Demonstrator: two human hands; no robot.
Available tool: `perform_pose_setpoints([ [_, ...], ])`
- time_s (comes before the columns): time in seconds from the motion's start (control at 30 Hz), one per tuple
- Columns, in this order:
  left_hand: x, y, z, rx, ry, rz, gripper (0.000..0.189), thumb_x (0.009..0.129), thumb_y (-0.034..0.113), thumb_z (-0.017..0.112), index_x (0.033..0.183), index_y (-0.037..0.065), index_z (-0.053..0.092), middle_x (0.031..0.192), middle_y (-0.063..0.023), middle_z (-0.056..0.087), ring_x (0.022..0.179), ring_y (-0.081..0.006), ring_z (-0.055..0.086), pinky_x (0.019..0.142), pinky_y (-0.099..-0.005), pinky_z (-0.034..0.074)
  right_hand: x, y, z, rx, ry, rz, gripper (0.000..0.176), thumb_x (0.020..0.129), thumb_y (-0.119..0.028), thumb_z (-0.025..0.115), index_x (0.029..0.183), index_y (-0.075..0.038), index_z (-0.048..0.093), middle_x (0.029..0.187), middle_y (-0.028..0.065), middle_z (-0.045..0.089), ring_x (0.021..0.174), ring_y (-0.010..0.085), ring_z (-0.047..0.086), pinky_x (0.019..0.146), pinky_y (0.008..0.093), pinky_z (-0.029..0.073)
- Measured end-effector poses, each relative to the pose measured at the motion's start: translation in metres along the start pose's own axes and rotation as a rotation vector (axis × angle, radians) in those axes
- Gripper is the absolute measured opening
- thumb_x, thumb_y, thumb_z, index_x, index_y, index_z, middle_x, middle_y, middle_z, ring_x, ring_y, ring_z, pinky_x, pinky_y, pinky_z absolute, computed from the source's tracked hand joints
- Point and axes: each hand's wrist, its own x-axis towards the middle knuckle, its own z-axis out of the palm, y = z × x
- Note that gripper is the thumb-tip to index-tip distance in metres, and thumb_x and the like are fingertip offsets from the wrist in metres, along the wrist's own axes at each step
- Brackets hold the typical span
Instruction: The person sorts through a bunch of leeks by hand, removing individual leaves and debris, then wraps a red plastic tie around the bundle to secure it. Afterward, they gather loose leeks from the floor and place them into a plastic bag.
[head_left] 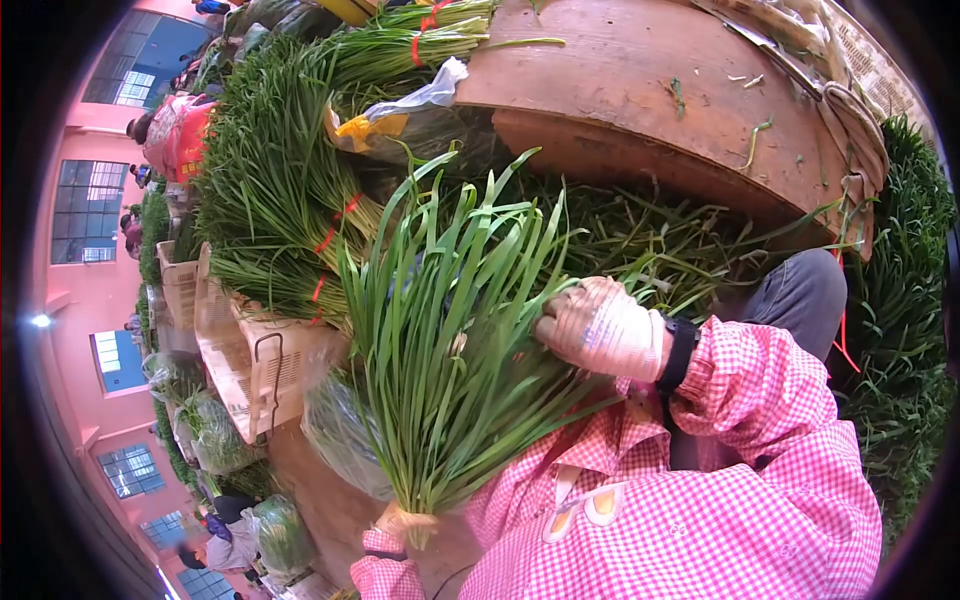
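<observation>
A big bunch of garlic chives (440, 340) fans out across the middle of the head view, its pale stem ends toward the bottom. My left hand (405, 522), in a light glove, is closed round those stem ends. Against the leaf edge on the other side is my right hand (605, 325), gloved, a black band at its wrist. Its fingers are curled in; what they pinch, if anything, is hidden. Some leaves beside it are smeared by motion.
Chive bundles tied with red bands (290, 190) are piled beside a plastic crate (255, 350). Loose leaves (650, 240) lie below a wooden board (640, 90). More chives (905, 300) stand at the right edge. A clear plastic bag (340, 420) sits behind the bunch. Other people (230, 540) are farther off.
</observation>
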Motion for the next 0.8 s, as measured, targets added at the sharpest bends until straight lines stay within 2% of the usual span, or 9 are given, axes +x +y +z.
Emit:
perform_pose_setpoints([
  [0.07, 0.006, -0.012, -0.010, 0.029, -0.028, 0.023, 0.049, 0.060, -0.001, 0.076, 0.104, 0.000, 0.055, 0.075, -0.0127, 0.062, 0.061, -0.0236, 0.061, 0.052, -0.0327, 0.052, 0.003, 0.007, 0.023, -0.075, 0.094, 0.240, 0.009, 0.071, -0.015, 0.056, 0.074, -0.007, 0.058, 0.073, 0.0093, 0.059, 0.071, 0.0279, 0.063, 0.058, 0.0386, 0.049],
  [0.13, 0.012, -0.018, -0.016, 0.043, -0.038, 0.044, 0.048, 0.060, -0.001, 0.076, 0.104, -0.001, 0.055, 0.075, -0.0129, 0.062, 0.061, -0.0238, 0.061, 0.052, -0.0328, 0.052, -0.003, 0.039, 0.038, 0.797, 0.492, 0.405, 0.007, 0.077, -0.011, 0.063, 0.079, -0.004, 0.061, 0.067, 0.0003, 0.055, 0.061, 0.0127, 0.053, 0.054, 0.0287, 0.043],
  [0.2, 0.009, -0.024, -0.017, 0.039, -0.014, 0.033, 0.048, 0.061, -0.001, 0.075, 0.104, -0.001, 0.055, 0.076, -0.0130, 0.062, 0.062, -0.0239, 0.062, 0.053, -0.0329, 0.053, -0.009, 0.045, -0.007, 1.205, 0.385, 0.696, 0.012, 0.080, -0.015, 0.065, 0.081, -0.003, 0.063, 0.065, -0.0028, 0.053, 0.060, 0.0075, 0.047, 0.053, 0.0256, 0.041],
  [0.3, 0.003, -0.012, -0.009, -0.020, -0.031, 0.003, 0.046, 0.062, -0.002, 0.074, 0.104, -0.001, 0.055, 0.077, -0.0128, 0.062, 0.063, -0.0232, 0.061, 0.053, -0.0328, 0.053, -0.025, 0.065, -0.031, 1.058, 0.332, 0.861, 0.011, 0.079, -0.017, 0.066, 0.081, -0.006, 0.064, 0.065, -0.0006, 0.057, 0.057, 0.0113, 0.052, 0.054, 0.0262, 0.042],
  [0.33, 0.005, -0.014, -0.012, -0.011, -0.042, 0.003, 0.047, 0.061, -0.002, 0.074, 0.104, -0.001, 0.055, 0.077, -0.0126, 0.062, 0.063, -0.0230, 0.062, 0.053, -0.0328, 0.053, -0.030, 0.074, -0.020, 0.226, 0.551, 0.500, 0.007, 0.076, -0.015, 0.066, 0.080, -0.010, 0.064, 0.071, 0.0046, 0.062, 0.059, 0.0225, 0.058, 0.055, 0.0314, 0.045],
  [0.4, 0.008, -0.017, -0.017, 0.012, -0.064, 0.002, 0.047, 0.061, -0.002, 0.075, 0.104, -0.001, 0.055, 0.077, -0.0123, 0.061, 0.064, -0.0228, 0.062, 0.053, -0.0329, 0.054, -0.026, 0.062, -0.042, 0.049, 0.611, 0.249, 0.007, 0.071, -0.012, 0.064, 0.078, -0.012, 0.065, 0.078, 0.0073, 0.063, 0.068, 0.0305, 0.059, 0.060, 0.0364, 0.048],
  [0.5, 0.007, -0.011, -0.014, 0.042, -0.042, -0.013, 0.047, 0.061, -0.002, 0.075, 0.104, 0.000, 0.055, 0.077, -0.0119, 0.061, 0.064, -0.0227, 0.062, 0.053, -0.0329, 0.054, -0.014, 0.030, -0.043, 0.136, 0.387, -0.129, 0.021, 0.067, -0.008, 0.061, 0.087, -0.013, 0.064, 0.089, 0.0053, 0.063, 0.074, 0.0268, 0.062, 0.064, 0.0366, 0.051],
  [0.57, 0.007, -0.011, -0.015, 0.053, -0.046, 0.007, 0.047, 0.061, -0.002, 0.075, 0.105, 0.000, 0.055, 0.078, -0.0120, 0.061, 0.064, -0.0229, 0.062, 0.054, -0.0330, 0.054, -0.011, -0.002, -0.037, 0.246, 0.161, -0.190, 0.022, 0.072, -0.010, 0.056, 0.093, -0.012, 0.062, 0.094, 0.0061, 0.063, 0.080, 0.0261, 0.063, 0.068, 0.0360, 0.051],
  [0.8, 0.010, -0.019, -0.018, 0.010, -0.083, 0.035, 0.047, 0.062, -0.003, 0.074, 0.105, -0.001, 0.055, 0.079, -0.0129, 0.062, 0.065, -0.0239, 0.062, 0.054, -0.0333, 0.055, -0.002, -0.015, -0.011, -0.042, -0.012, -0.065, 0.015, 0.074, -0.018, 0.056, 0.085, -0.011, 0.062, 0.082, 0.0046, 0.059, 0.077, 0.0243, 0.063, 0.064, 0.0368, 0.050],
])
